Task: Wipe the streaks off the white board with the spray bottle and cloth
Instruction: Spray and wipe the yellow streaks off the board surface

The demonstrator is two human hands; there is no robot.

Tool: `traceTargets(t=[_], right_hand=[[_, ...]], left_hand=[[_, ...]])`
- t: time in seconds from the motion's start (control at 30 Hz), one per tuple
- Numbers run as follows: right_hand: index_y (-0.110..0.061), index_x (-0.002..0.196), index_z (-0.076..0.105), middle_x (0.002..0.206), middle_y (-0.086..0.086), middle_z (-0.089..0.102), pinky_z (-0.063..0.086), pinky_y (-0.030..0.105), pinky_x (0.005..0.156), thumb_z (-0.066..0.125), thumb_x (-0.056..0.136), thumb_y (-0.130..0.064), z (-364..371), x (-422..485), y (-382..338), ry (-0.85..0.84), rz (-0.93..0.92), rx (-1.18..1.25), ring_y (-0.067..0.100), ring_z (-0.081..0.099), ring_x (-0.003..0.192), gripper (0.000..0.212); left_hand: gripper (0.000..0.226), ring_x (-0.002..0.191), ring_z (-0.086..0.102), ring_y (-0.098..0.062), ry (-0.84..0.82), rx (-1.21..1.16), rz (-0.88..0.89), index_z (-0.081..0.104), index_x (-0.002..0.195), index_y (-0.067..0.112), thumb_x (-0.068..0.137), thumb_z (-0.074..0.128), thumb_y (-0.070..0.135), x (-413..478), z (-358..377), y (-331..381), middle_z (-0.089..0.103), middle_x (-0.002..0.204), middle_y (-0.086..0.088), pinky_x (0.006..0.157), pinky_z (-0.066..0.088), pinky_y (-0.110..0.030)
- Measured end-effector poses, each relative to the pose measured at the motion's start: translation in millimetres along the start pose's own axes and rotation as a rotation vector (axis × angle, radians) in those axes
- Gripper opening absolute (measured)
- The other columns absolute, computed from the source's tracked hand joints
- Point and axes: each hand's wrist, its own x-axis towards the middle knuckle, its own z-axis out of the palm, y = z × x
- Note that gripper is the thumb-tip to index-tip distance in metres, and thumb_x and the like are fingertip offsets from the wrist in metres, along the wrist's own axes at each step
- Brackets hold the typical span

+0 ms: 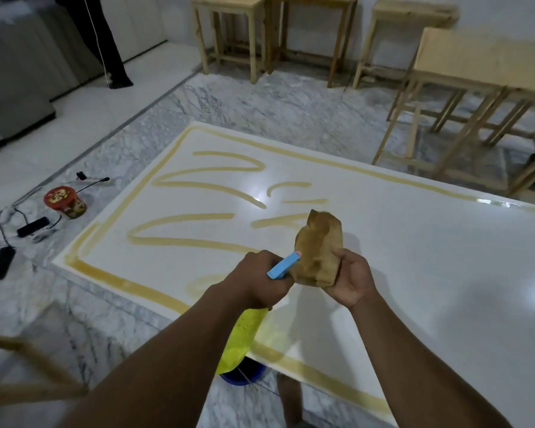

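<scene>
The large glossy white board (pixel 399 248) lies flat, looped with yellow-brown streaks (pixel 179 241) that mostly sit left and far, so a short reach could leave the outer border unwiped. The yellow-green plastic spray bottle (pixel 244 335), its neck wrapped by the left hand (pixel 257 281), aims its blue nozzle (pixel 283 266) at the crumpled tan cloth (pixel 318 251) pinched in the right hand (pixel 351 278) just above the board. This close, one squeeze may soak a single patch and drip, smearing rather than lifting.
</scene>
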Motion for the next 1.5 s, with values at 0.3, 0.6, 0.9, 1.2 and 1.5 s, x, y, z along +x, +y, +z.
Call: traceTargets(t=[0.3,0.6,0.9,1.2,1.5], right_hand=[[-0.006,0.134,0.057,0.129,0.022,0.065,0.051,0.051,0.1,0.047,0.095,-0.007,3.7,102.7,-139.7,0.133,0.111,-0.639,0.037,0.066,0.108,0.04],[-0.024,0.136,0.055,0.125,0.019,0.061,0.05,0.042,0.08,0.042,0.096,-0.012,25.6,248.8,-196.4,0.344,-0.294,-1.652,0.039,0.06,0.106,0.043],[-0.018,0.143,0.051,0.154,0.015,0.043,0.029,0.069,0.107,0.048,0.086,-0.013,-22.6,238.6,-43.3,0.27,-0.46,-2.118,0.044,0.027,0.146,0.057],[-0.026,0.153,0.041,0.165,0.002,0.024,0.001,0.051,0.121,0.036,0.086,-0.013,8.2,101.4,159.0,0.005,-0.467,-1.97,0.032,0.006,0.155,0.068],[-0.011,0.116,0.065,0.106,0.013,0.071,0.056,0.038,0.079,0.045,0.098,-0.011,78.4,11.1,71.4,0.201,-0.077,-0.574,0.028,0.068,0.091,0.027]], left_hand=[[0.035,0.061,0.061,-0.027,0.01,0.091,-0.102,0.056,0.066,0.017,0.093,0.06,0.039,104.1,-13.5,14.5,0.062,0.066,-0.007,0.061,0.052,-0.036],[0.028,0.065,0.069,-0.036,0.201,-0.062,-0.162,0.066,0.091,0.015,0.088,0.055,0.041,124.4,-36.7,-18.9,0.07,0.079,-0.017,0.069,0.062,-0.052],[0.026,0.066,0.07,-0.036,0.247,-0.034,-0.304,0.066,0.091,0.009,0.094,0.059,0.034,89.2,-43.7,-85.8,0.072,0.081,-0.017,0.069,0.06,-0.052],[0.026,0.066,0.07,-0.035,0.2,-0.077,-0.154,0.066,0.082,0.012,0.088,0.059,0.036,27.1,-45.4,-87.6,0.07,0.075,-0.015,0.069,0.061,-0.052],[0.028,0.063,0.071,-0.037,0.163,-0.071,-0.035,0.061,0.078,0.011,0.095,0.057,0.032,-40.6,-48.9,-94.0,0.068,0.074,-0.019,0.066,0.062,-0.05]])
